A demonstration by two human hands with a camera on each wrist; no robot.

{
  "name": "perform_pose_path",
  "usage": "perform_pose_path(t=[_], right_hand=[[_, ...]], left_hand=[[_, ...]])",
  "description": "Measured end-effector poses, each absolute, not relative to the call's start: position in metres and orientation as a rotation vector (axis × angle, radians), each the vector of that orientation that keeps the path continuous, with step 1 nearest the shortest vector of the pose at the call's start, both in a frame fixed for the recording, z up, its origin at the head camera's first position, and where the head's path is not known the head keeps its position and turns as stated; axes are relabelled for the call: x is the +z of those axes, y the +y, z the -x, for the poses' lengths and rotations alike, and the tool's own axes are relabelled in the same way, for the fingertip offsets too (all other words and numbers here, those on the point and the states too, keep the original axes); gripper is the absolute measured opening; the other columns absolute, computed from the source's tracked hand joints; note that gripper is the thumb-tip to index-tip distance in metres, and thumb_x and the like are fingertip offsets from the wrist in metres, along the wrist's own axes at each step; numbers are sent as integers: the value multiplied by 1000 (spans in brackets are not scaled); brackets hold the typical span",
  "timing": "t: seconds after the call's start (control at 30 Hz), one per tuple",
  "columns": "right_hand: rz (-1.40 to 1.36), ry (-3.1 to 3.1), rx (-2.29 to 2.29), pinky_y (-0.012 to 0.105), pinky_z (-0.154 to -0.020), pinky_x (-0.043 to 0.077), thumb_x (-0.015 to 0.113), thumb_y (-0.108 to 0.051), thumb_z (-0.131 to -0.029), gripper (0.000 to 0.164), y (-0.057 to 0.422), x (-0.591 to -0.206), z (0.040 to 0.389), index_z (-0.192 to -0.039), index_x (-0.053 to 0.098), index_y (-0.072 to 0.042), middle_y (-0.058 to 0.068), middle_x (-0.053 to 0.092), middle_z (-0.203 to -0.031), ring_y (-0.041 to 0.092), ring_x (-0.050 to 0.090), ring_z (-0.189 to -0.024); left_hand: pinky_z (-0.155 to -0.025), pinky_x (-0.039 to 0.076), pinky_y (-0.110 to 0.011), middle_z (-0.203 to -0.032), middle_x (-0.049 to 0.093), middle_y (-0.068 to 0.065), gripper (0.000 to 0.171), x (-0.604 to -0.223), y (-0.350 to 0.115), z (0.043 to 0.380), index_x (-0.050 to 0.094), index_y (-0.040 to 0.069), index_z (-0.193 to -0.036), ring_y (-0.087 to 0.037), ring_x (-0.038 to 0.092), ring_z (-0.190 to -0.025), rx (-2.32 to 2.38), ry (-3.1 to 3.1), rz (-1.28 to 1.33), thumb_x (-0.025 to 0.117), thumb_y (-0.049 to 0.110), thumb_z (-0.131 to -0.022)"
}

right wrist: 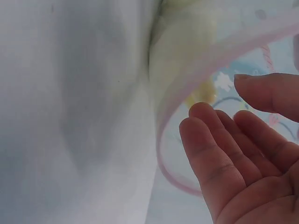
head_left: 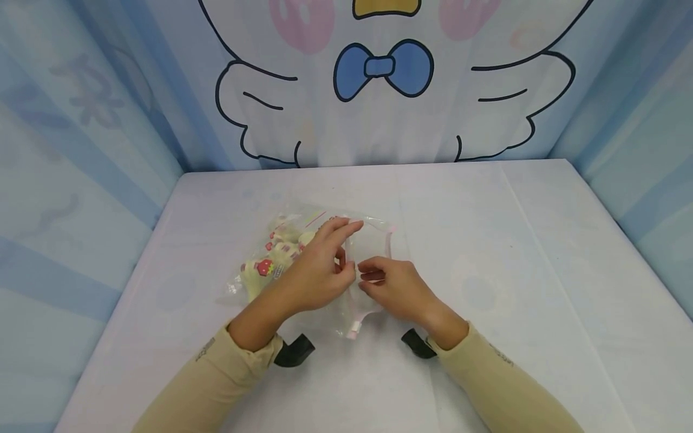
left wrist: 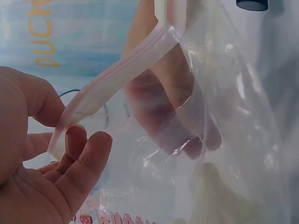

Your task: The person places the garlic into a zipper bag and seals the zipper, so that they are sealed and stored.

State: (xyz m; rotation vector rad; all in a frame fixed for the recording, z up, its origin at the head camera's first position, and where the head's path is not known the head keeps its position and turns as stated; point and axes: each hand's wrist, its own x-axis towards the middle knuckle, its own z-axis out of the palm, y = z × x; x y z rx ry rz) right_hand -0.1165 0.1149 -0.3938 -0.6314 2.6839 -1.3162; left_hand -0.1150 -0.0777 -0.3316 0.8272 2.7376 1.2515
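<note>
A clear zip bag (head_left: pixel 370 240) with a pink zip strip lies on the table, its mouth toward the right. Inside it, at the left, are cream-coloured items (head_left: pixel 254 282) with strawberry prints; their kind is unclear. My left hand (head_left: pixel 316 270) reaches over the bag and pinches the pink edge between thumb and fingers, as the left wrist view shows. Beside it, my right hand (head_left: pixel 397 285) is at the bag's mouth, thumb apart from loosely extended fingers (right wrist: pixel 201 140). Through clear plastic, the left wrist view shows the right hand (left wrist: pixel 161 93); whether its fingertips are inside is unclear.
A white cloth covers the table (head_left: pixel 487 240). Patterned curtains (head_left: pixel 70 180) stand at its back and sides. A pale slider (head_left: pixel 354 331) sits at the near end of the bag's strip. Black wrist mounts (head_left: pixel 295 350) stick out from both sleeves.
</note>
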Motion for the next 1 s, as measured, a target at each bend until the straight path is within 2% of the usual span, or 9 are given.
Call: perform_pose_path(t=[0.27,0.57,0.83,1.0], right_hand=[[620,2703,-1415,37,-82,58,71,-7,-90,31,132,-381,116,-119,67,3,11,71,-113,22,70,-96],[521,2947,-1464,42,-79,56,71,-5,-90,26,153,-368,126,-114,64,1,9,70,-99,24,68,-91],[508,2869,-1320,48,-90,53,62,-10,-96,50,156,-371,134,-144,50,-7,15,68,-121,30,66,-106],[570,2822,-1341,46,-90,54,59,-7,-96,46,154,-373,136,-142,56,-6,16,68,-122,29,69,-104]], left_hand=[[-70,54,-25,-151,36,-16,61,-331,-77,114,45,4,-149,-16,55,-84,1235,2739,-816,60,4,-90],[-71,54,-23,-151,37,-15,61,-330,-77,114,45,3,-149,-16,56,-84,1241,2735,-801,61,4,-91],[-69,54,-24,-149,39,-16,61,-332,-79,113,45,4,-149,-15,54,-84,1263,2746,-865,59,1,-90],[-68,54,-24,-147,40,-13,64,-335,-79,115,43,7,-151,-14,54,-82,1284,2727,-917,57,-2,-90]])
